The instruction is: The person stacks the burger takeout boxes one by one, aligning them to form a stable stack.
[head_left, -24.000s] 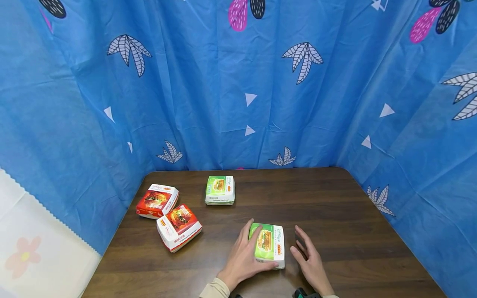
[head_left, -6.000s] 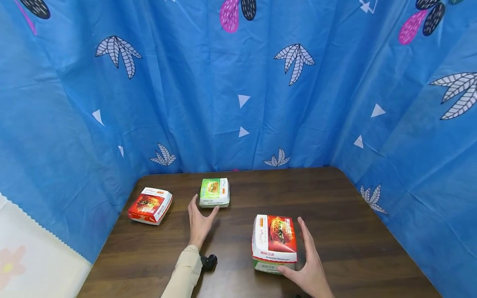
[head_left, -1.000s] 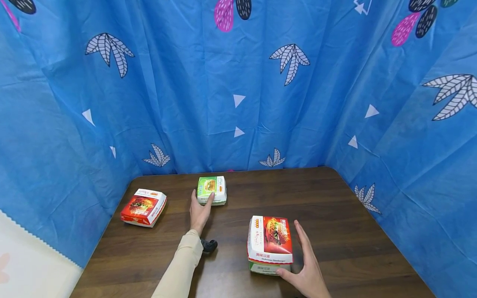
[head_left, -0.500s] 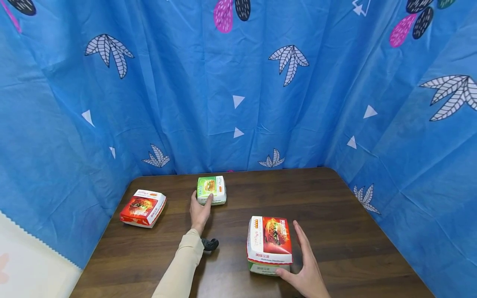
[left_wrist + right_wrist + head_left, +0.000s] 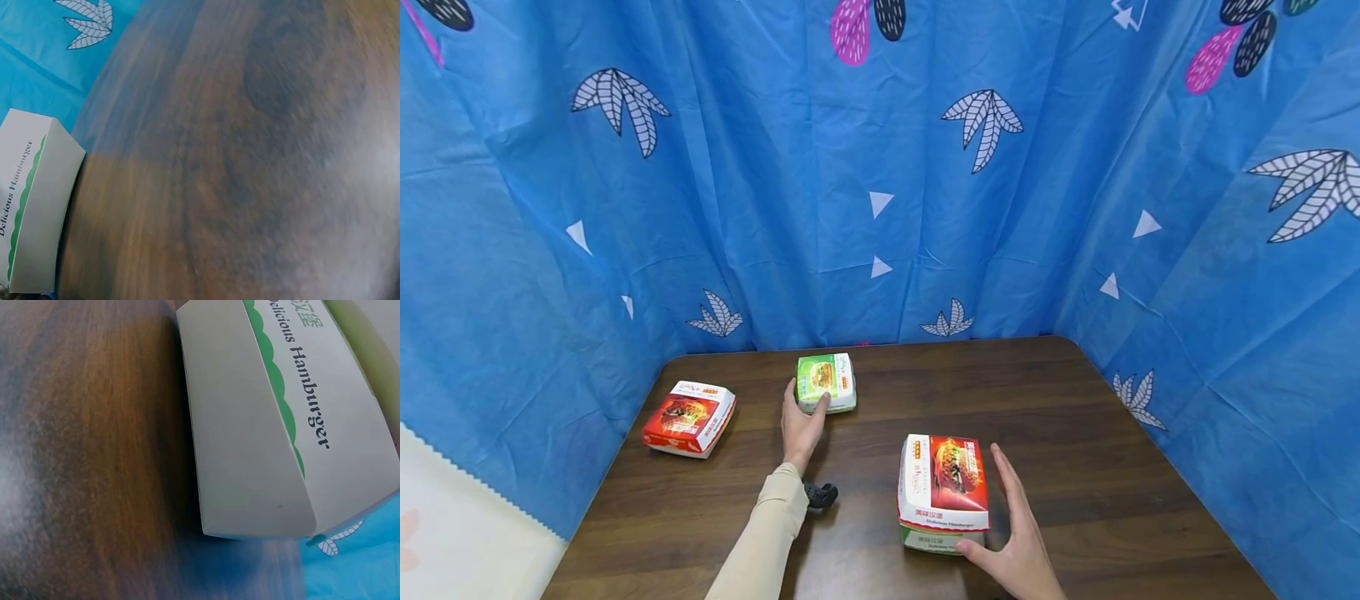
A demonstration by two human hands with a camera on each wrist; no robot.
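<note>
While your left hand [image 5: 802,429] gripped the green box [image 5: 823,377], an even squeeze probably served best; your right hand [image 5: 1018,537], relaxed, flanked the stacked boxes [image 5: 936,492].

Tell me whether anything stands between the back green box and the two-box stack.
Nothing visible does: only bare table shows between the green box at the left hand and the stack beside the right hand.

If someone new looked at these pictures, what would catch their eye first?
Probably the bright blue patterned curtain behind the table, filling most of the head view. Next, a red burger box stacked on a green one beside the right hand. Then the left hand, gripping another green box near the table's far edge.
</note>
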